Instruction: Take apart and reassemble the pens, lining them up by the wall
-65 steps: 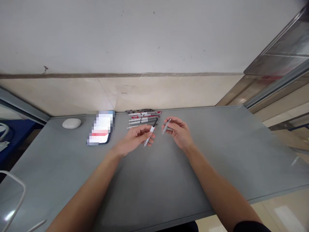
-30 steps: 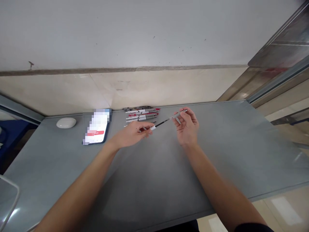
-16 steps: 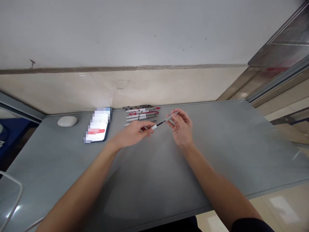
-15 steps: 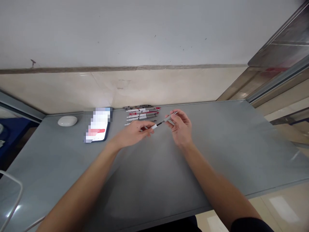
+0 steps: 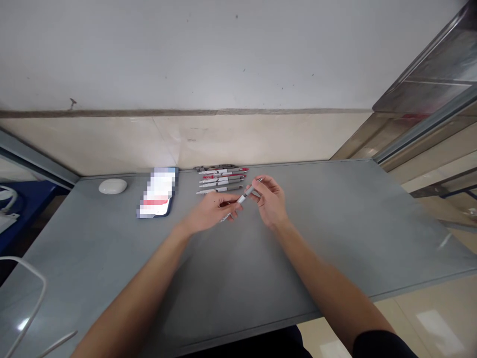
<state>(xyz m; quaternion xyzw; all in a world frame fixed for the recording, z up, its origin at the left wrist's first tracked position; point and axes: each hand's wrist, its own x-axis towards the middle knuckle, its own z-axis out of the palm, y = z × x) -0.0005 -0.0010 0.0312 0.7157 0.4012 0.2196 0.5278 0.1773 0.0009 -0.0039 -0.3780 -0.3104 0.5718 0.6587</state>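
Note:
Between my hands, above the grey table [image 5: 238, 278], is a white and grey pen [image 5: 243, 198], slanting up to the right. My left hand [image 5: 213, 211] is closed on its white barrel, whose lower end sticks out below the fingers. My right hand [image 5: 270, 199] pinches the grey grip section near the metal tip. The two parts meet, with a thin dark band at the joint; whether they are fully screwed together I cannot tell. Just behind my left hand lies a row of several pens [image 5: 221, 181], white, grey and red, side by side.
A phone [image 5: 158, 194] with a lit, blurred screen lies left of the pens. Farther left sits a white computer mouse [image 5: 113, 187]. A white cable [image 5: 40, 293] loops over the table's left front. The tiled wall [image 5: 261, 136] borders the back edge.
The gap between the two pen parts, where the dark refill showed, has closed as my hands came together. The view has shifted slightly.

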